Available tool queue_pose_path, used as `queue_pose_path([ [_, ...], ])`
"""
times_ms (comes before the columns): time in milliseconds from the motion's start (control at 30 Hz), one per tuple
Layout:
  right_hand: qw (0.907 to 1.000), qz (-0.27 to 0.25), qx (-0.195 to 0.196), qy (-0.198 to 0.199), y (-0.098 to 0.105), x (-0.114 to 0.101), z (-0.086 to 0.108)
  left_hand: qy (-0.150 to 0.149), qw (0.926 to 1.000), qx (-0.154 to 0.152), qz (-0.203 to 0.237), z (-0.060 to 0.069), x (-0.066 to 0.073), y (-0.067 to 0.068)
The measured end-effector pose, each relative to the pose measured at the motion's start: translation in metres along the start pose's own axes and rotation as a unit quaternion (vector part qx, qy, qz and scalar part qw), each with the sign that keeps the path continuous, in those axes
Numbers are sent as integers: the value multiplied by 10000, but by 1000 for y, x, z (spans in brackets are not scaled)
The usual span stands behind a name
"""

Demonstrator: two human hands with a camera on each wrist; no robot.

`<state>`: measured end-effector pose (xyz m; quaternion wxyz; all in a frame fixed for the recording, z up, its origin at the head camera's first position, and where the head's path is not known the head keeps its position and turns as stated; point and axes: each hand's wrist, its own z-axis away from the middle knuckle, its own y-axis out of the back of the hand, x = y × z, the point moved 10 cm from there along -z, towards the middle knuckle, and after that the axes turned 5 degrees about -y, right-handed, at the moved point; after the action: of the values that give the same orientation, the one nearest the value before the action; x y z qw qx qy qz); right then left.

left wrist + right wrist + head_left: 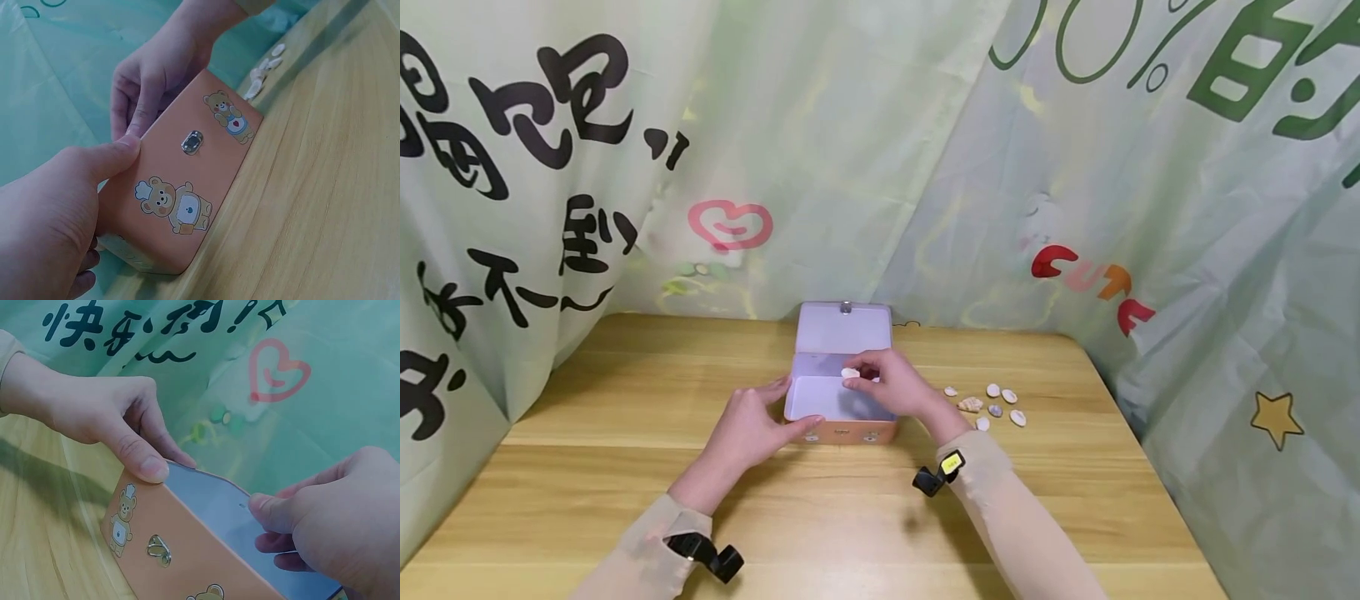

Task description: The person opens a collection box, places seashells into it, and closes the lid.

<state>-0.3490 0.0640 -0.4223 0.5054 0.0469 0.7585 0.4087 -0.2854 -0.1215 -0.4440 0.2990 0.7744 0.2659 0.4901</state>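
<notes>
Pale green printed cloth (850, 167) hangs beyond a wooden table (850, 517), where an orange tin box (850, 434) stands, its lilac lid (844, 333) raised at the far side. The left hand (748, 427) grips the box's left end, thumb on the near rim. The right hand (895, 385) — grip narrowed to a pinch on a white shell (850, 373) — is over the box's interior, hiding part of it. More shells (970, 404) lie on the table, just right of the box.

Head camera's up high, farthest back, peering forward and down across the counter (842, 517); in close, left wrist camera (727, 564) looks rightward, right wrist camera (928, 482) leftward, both catching the orange box (178, 172) and its latch.
</notes>
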Motion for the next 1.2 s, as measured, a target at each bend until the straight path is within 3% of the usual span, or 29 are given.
queue_pose_path([
  [767, 9985, 431, -290, -176, -16, 1, -5, 77, 10000, -26, 42, 0, -3, 0],
  [1000, 9991, 282, -302, -116, -14, -1, -2, 19, 10000, -2, 22, -1, -2, -1],
  [1200, 10000, -21, -40, 37, -4, -3, 5, 100, 9999, -110, 88, 0, -2, 0],
])
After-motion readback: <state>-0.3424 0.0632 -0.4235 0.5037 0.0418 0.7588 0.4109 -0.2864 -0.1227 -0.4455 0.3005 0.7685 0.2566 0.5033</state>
